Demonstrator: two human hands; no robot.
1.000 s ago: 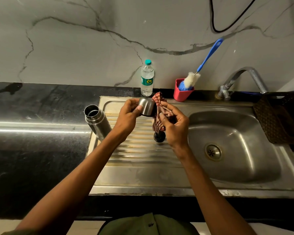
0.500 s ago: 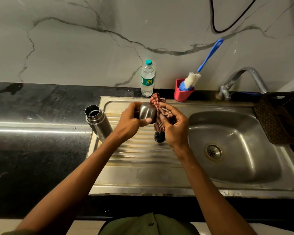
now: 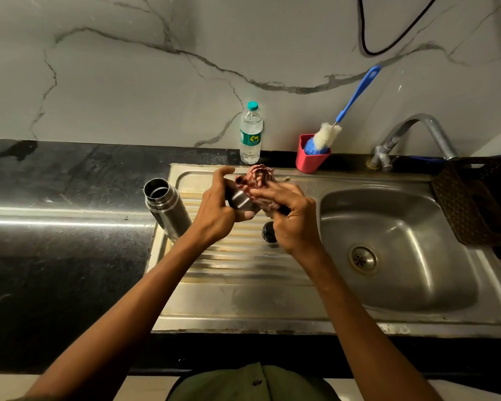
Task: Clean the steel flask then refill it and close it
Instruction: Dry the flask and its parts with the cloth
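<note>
Left hand point(image 3: 220, 209) grips the steel cap point(image 3: 239, 199) over the sink's drainboard point(image 3: 243, 261) while the right hand point(image 3: 292, 218) clutches a checked cloth point(image 3: 256, 180) pressed against it, with the open steel flask point(image 3: 165, 209) standing at the drainboard's left edge.

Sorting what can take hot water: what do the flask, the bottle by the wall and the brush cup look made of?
Flask: brushed steel, going by its dull grey sheen. Bottle: clear thin plastic, see-through with a green label and teal cap. Brush cup: matte red, probably plastic or silicone.
</note>
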